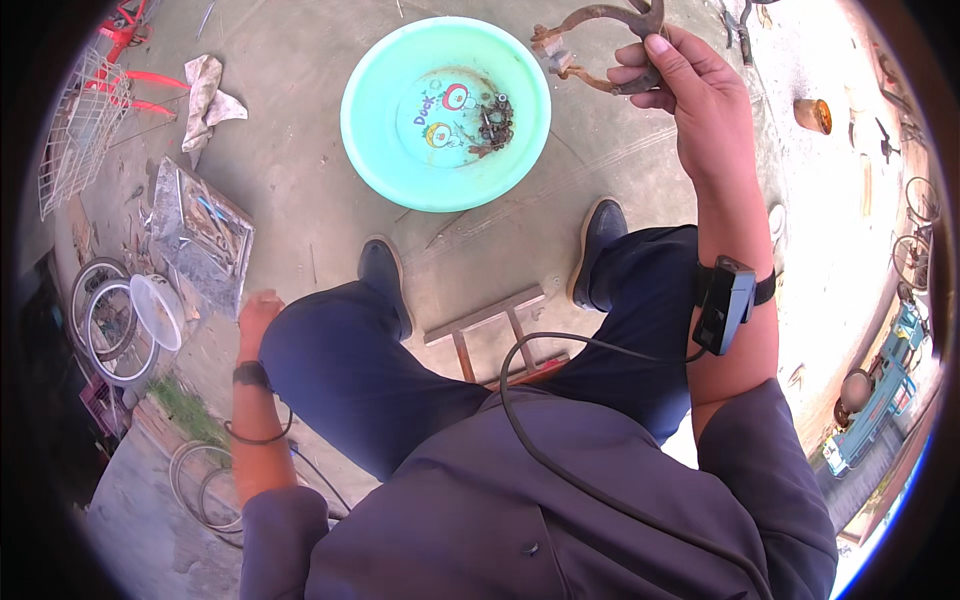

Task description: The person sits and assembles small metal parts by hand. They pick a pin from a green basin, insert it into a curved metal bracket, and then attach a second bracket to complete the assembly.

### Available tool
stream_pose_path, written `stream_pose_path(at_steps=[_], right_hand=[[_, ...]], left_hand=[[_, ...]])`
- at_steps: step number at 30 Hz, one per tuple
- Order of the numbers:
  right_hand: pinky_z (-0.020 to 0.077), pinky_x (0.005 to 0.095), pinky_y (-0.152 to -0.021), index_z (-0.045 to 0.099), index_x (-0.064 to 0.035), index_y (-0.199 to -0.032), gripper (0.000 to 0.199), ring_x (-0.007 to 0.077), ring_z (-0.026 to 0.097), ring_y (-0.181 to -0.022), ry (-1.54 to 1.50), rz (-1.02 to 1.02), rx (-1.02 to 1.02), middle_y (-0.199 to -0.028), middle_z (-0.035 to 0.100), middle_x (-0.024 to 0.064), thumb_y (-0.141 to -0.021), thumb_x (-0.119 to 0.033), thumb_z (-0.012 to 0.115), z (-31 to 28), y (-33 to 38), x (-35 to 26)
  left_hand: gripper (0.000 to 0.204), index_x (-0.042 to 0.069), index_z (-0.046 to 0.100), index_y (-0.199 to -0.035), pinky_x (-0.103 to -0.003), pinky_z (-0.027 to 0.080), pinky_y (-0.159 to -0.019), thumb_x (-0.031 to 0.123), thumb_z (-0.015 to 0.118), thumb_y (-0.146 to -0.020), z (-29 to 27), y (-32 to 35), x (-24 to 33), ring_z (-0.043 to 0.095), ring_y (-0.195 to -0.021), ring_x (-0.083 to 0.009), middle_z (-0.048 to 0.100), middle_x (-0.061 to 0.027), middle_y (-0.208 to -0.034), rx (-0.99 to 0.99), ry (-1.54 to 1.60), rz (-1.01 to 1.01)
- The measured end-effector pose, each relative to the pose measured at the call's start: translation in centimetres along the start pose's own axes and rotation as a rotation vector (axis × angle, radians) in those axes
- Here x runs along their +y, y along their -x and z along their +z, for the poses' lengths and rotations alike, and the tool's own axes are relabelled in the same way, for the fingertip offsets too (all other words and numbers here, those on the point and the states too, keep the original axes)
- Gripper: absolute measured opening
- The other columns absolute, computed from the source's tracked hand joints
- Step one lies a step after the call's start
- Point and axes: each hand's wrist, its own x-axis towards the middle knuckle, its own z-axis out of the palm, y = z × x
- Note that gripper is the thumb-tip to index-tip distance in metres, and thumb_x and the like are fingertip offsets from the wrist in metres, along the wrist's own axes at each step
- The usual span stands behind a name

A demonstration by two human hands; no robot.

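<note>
My right hand (690, 85) is raised at the upper right, its thumb and fingers closed round a rusty bicycle brake caliper (588, 18). The caliper's two curved arms point left, with greyish blocks near their tips. Below and left of it, a mint-green plastic basin (375, 160) stands on the ground. Small dark metal parts (496, 125) lie in a cluster on the right side of the basin's bottom. My left hand (262, 308) hangs beside my left knee, away from the basin. The knee partly hides it, and its fingers do not show clearly.
A low wooden stool frame (485, 318) lies between my legs. On the left are a tray of tools (215, 225), a rag (207, 100), a wire basket (85, 150) and wheel rims (120, 335). A rusty can (812, 116) sits at right. A cable (510, 400) crosses my body.
</note>
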Motion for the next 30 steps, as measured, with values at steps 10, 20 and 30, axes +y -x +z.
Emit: stream_pose_path(at_steps=[10,20,30], right_hand=[[0.0543,0.0256,-0.067,0.065,-0.0004,-0.119,0.029,0.0136,0.070,-0.080,0.139,-0.065,-0.012,-0.094,0.072,0.0072,-0.097,-0.018,0.057,0.2,5.3,-0.6],[0.0512,0.0219,-0.068,0.062,-0.0034,-0.123,0.030,0.0130,0.071,-0.084,0.175,-0.209,-0.095,-0.098,0.073,0.0064,-0.100,-0.021,0.055,-0.7,8.9,-6.8],[0.0503,0.0206,-0.062,0.060,-0.0028,-0.126,0.030,0.0155,0.072,-0.081,0.037,-0.067,-0.075,-0.096,0.073,0.0100,-0.101,-0.019,0.054,-0.9,5.0,-4.7]], left_hand=[[0.037,0.000,0.059,-0.124,-0.028,0.048,-0.082,0.022,0.060,-0.095,-18.5,6.3,18.7,0.065,-0.091,-0.0141,0.067,-0.0076,-0.100,0.318,0.674,0.337],[0.032,0.000,0.061,-0.118,-0.030,0.051,-0.079,0.021,0.061,-0.094,-11.1,8.4,27.9,0.066,-0.089,-0.0171,0.070,-0.0101,-0.098,0.119,0.764,0.560],[0.027,0.003,0.064,-0.112,-0.041,0.051,-0.081,0.020,0.061,-0.090,-3.4,-6.2,34.3,0.066,-0.095,-0.0342,0.070,-0.0187,-0.102,0.082,0.137,0.443]])
